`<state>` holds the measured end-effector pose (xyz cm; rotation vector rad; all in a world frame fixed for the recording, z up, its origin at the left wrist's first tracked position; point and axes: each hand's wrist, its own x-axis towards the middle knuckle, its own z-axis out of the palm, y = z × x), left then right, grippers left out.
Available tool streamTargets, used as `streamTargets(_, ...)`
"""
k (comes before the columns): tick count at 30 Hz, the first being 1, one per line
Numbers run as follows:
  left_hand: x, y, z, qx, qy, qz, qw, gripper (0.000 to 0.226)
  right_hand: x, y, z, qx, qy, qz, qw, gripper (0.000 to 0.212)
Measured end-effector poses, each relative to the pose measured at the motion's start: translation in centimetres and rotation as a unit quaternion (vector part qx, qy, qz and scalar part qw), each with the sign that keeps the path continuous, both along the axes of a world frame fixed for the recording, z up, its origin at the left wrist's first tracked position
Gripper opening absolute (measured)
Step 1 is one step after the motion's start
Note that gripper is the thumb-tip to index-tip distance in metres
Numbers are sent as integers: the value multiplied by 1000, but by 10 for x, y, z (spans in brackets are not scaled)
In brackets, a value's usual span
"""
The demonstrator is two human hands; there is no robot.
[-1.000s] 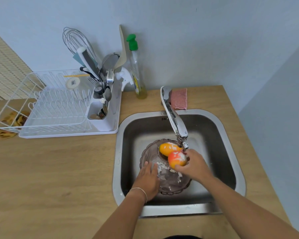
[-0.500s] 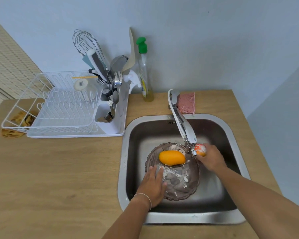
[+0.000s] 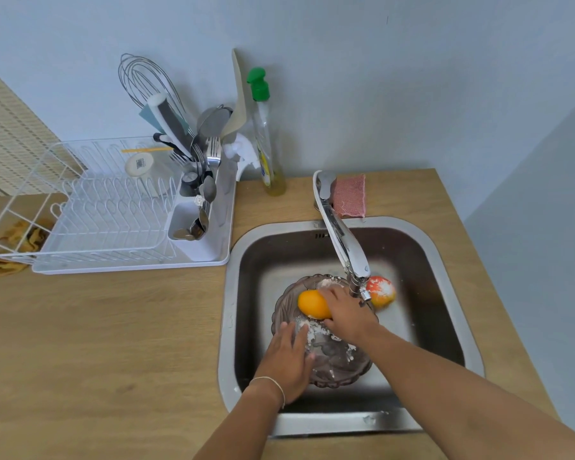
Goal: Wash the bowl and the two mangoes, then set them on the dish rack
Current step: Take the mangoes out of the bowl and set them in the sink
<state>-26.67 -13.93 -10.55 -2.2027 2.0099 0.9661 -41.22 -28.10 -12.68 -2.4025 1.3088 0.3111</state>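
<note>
A brownish glass bowl (image 3: 341,363) smeared with white foam sits in the steel sink (image 3: 228,327). My left hand (image 3: 287,361) holds the bowl's near left rim. An orange mango (image 3: 311,303) lies in the bowl, and my right hand (image 3: 346,315) closes over its right end. A second, red-orange mango (image 3: 382,290) with white foam on it lies on the sink floor to the right of the bowl, just beyond the tap spout (image 3: 346,247). The white wire dish rack (image 3: 90,210) stands on the counter to the left.
A cutlery holder (image 3: 196,207) full of utensils and a whisk sits at the rack's right end. A green-capped soap bottle (image 3: 266,137) and a pink sponge (image 3: 349,195) stand behind the sink. The wooden counter (image 3: 113,343) stretches left. A yellow cloth (image 3: 17,234) lies under the rack.
My right hand set the foamy red-orange mango down in the sink to the right of the bowl, then moved left onto the orange mango. My left hand stayed on the bowl's rim.
</note>
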Motion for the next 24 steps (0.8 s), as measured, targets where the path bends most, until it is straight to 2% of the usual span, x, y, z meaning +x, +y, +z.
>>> streamTargets(4,1,1,-1,-1,4,2,1000,61,-4,0,-8,3,-23,-42,999,70)
streamTargets(7,1,0,-3,-1,8,1,1000,61,-17,-3,-5,30,-121,-119,985,68)
streamTargets(10,2,-1,-4,0,12,2,1000,61,-36,-19,5,22,-201,-172,964,46)
streamTargets(12,1,-2,-4,1,9,-1,1000,61,-47,-35,19,-23,-211,-167,963,43)
streamTargets(16,1,-3,-4,5,5,-10,1000,61,-66,-58,33,-90,-181,-221,954,60)
streamTargets(18,1,-3,-3,5,5,-11,1000,61,-72,-65,30,-105,-137,-228,958,59)
streamTargets(21,1,-2,-2,3,7,-6,1000,60,-76,-74,21,-72,-85,-222,969,51)
streamTargets(24,1,-1,-3,3,11,2,1000,60,-78,-75,18,-31,-70,-230,970,50)
